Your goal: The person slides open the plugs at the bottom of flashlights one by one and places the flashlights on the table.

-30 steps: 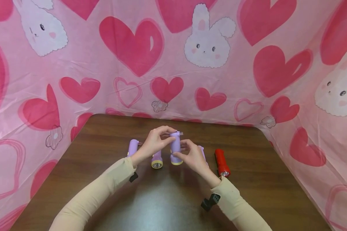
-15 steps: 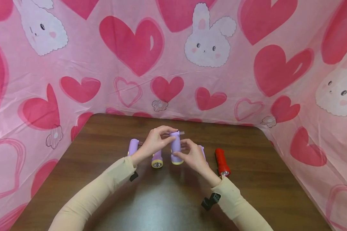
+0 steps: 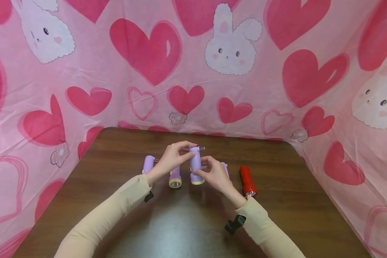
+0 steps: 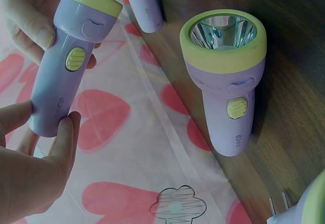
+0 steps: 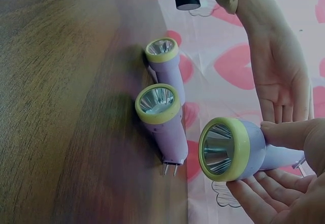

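Both hands hold a purple flashlight [image 3: 195, 161] with a yellow rim, raised above the table, lamp end down. My left hand [image 3: 174, 156] pinches its tail end between thumb and fingers. Lower down, my right hand [image 3: 215, 173] grips it near the lamp head, thumb on the near side. Metal prongs [image 3: 202, 148] stick out sideways at its tail. In the left wrist view, the held flashlight [image 4: 66, 61] shows a yellow switch [image 4: 75, 59]. Its lens [image 5: 218, 149] shows in the right wrist view.
On the brown table [image 3: 187, 222] lie a second purple flashlight [image 3: 175, 177], another farther left [image 3: 148, 165] partly behind the left arm, and one [image 3: 226, 168] mostly hidden behind the right hand. A red flashlight [image 3: 247, 181] lies at right. Pink patterned cloth [image 3: 193, 71] stands around the table.
The prongs at the held flashlight's tail sit slightly higher and show more sharply than a second ago. Both hands keep nearly the same place and hold.
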Motion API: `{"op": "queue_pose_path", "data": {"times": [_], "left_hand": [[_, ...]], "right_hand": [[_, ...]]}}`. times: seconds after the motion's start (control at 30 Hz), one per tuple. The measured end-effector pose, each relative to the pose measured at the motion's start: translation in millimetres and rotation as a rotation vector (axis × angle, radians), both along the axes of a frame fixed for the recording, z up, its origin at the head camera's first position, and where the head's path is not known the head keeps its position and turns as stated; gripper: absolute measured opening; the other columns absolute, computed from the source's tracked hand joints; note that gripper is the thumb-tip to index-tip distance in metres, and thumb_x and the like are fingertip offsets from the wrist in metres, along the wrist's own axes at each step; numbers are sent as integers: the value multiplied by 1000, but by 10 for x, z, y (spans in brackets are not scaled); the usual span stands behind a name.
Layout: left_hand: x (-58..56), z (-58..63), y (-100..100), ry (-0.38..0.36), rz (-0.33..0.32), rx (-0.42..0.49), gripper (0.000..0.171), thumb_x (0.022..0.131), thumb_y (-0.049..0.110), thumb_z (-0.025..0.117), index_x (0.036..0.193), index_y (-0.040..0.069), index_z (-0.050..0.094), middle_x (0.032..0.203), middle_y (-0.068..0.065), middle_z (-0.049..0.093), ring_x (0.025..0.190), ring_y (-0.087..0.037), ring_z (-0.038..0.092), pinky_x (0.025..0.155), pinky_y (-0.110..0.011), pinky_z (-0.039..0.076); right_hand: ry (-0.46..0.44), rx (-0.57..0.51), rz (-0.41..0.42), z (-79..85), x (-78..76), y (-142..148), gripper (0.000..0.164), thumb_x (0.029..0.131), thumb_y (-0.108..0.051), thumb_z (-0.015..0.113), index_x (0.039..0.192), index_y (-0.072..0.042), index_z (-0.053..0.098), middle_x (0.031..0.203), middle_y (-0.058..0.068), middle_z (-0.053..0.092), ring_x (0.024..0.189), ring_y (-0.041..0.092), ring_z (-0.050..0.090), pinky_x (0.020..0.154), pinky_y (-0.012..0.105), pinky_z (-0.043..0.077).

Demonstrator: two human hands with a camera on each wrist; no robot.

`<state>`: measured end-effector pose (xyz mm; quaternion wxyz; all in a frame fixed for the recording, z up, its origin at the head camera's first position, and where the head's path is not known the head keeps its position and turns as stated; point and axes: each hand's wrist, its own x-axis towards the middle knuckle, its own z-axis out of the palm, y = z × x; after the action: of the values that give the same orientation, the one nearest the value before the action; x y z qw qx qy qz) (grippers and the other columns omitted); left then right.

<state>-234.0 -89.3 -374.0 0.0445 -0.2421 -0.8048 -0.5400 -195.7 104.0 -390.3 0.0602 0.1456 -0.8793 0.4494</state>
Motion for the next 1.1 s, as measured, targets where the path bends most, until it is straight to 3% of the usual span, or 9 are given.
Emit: {"op": "queue_pose_path", "data": {"times": [0.53,1.1], "left_hand": [[-12,-22,-6,-19,17,-35,31,92,14,70,123,10,68,123,-12,71,105,-27,72,87,-40,60],[-4,-16,42,22,41,-50,29,91,12,70,119,6,69,117,-15,72,103,-29,72,90,-41,59]], "right_hand": [[2,-49,20,-63,-21,-19,39,78,-13,84,109,1,66,105,20,75,90,30,75,81,42,61],[-37,-77,15,-76,-12,-21,37,79,-9,82,110,3,65,104,22,74,91,33,74,81,43,60]]}}
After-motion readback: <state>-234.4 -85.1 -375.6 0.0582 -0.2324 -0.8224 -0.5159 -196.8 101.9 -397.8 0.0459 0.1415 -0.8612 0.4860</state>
